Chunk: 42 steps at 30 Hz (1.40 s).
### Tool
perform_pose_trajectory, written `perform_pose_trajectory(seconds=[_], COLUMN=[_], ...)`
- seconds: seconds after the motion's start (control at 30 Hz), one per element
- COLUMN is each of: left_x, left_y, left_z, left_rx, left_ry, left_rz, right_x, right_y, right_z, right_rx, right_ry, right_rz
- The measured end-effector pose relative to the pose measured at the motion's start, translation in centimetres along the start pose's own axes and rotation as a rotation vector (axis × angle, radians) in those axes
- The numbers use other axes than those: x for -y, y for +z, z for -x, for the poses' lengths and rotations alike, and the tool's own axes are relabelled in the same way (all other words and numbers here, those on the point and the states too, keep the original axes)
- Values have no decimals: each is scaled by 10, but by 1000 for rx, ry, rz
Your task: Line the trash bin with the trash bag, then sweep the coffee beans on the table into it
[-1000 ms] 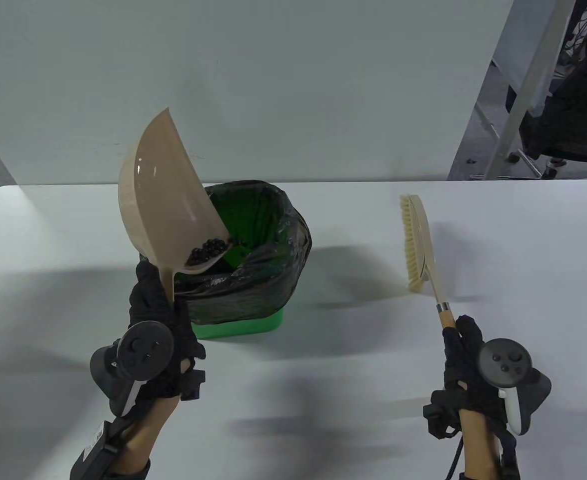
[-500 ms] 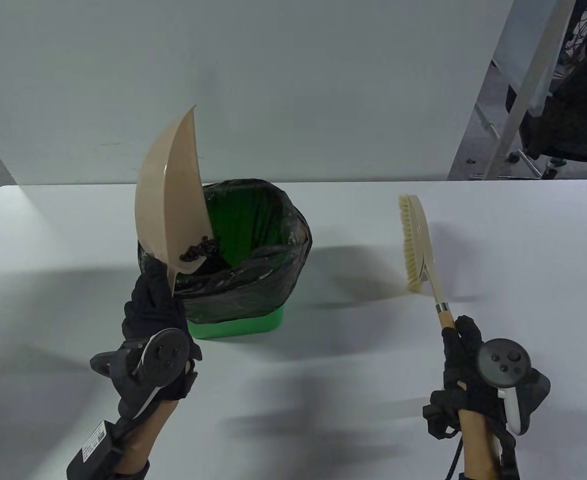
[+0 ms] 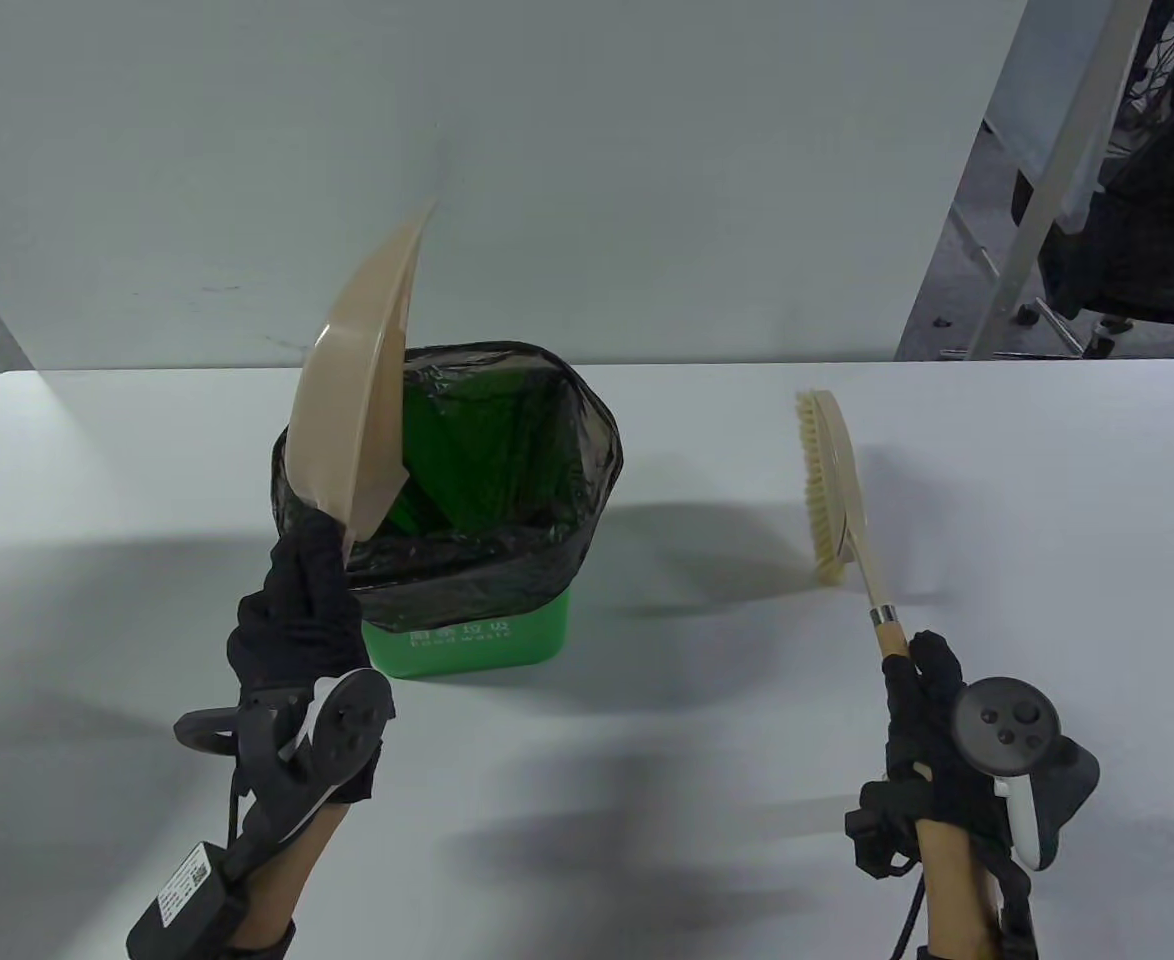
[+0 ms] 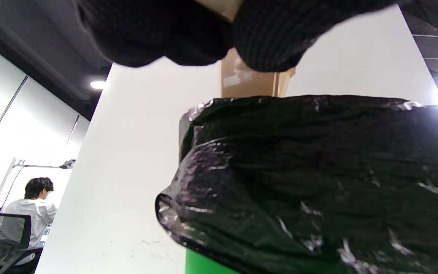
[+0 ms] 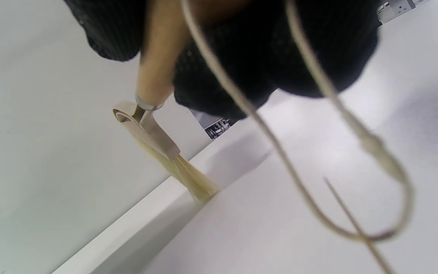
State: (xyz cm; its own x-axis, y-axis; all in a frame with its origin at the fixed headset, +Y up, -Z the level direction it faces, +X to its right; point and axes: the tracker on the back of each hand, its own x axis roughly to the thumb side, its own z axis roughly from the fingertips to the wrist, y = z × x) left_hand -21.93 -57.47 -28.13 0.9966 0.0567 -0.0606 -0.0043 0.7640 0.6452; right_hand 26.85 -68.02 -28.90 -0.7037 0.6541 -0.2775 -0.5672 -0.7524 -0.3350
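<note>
A green trash bin [image 3: 467,642] stands mid-table, lined with a black trash bag [image 3: 507,575] folded over its rim; the bag [image 4: 318,182] fills the left wrist view. My left hand [image 3: 297,615] grips the handle of a beige dustpan [image 3: 362,430], tipped steeply on edge over the bin's left rim. No coffee beans show in the pan or on the table. My right hand [image 3: 932,735] grips the wooden handle of a hand brush [image 3: 832,485], bristles facing left, held off to the right of the bin. The brush [image 5: 158,144] also shows in the right wrist view.
The white table [image 3: 847,700] runs to a white wall panel [image 3: 547,150] behind the bin. Chair legs and a metal frame [image 3: 1047,200] stand beyond the table's far right corner. A seated person [image 4: 32,217] shows far off in the left wrist view.
The dustpan has tipped further upright and turned edge-on over the bin. The beans that lay at its lower lip have slid out of sight. The brush hand has stayed still.
</note>
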Motion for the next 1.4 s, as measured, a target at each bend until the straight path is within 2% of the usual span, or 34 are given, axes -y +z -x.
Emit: perform_pose_trajectory(seconds=[0.13, 0.3, 0.37, 0.43, 0.57, 0.7, 0.77, 0.93, 1.1, 1.23, 1.4], left_x=[-2, -16, -23, -29, -26, 2, 17, 51, 78, 92, 103], left_y=[0, 1, 2, 6, 15, 25, 29, 48, 69, 77, 80], left_z=[2, -1, -6, -18, -47, -86, -101, -124, -126, -124, -122], left_rx=[-42, -105, -95, -48, 67, 162, 189, 244, 209, 172, 123], left_ry=[72, 281, 373, 523, 801, 1033, 1061, 1004, 1013, 986, 984], left_rz=[10, -7, -22, -7, 142, 359, 418, 574, 693, 763, 806], right_x=[0, 2, 2, -2, -7, -16, -20, -35, -53, -61, -61], right_y=[0, 1, 0, 0, -4, -12, -15, -28, -32, -33, -33], right_z=[0, -2, -3, -8, -10, -2, 1, 12, 20, 20, 20], right_rx=[1, 12, 33, 60, 78, 48, 33, -26, -64, -60, -82], right_ry=[0, -35, -60, 13, 164, 251, 313, 420, 468, 463, 472], right_rz=[8, 42, 24, 30, 84, 91, 83, 22, -79, -154, -135])
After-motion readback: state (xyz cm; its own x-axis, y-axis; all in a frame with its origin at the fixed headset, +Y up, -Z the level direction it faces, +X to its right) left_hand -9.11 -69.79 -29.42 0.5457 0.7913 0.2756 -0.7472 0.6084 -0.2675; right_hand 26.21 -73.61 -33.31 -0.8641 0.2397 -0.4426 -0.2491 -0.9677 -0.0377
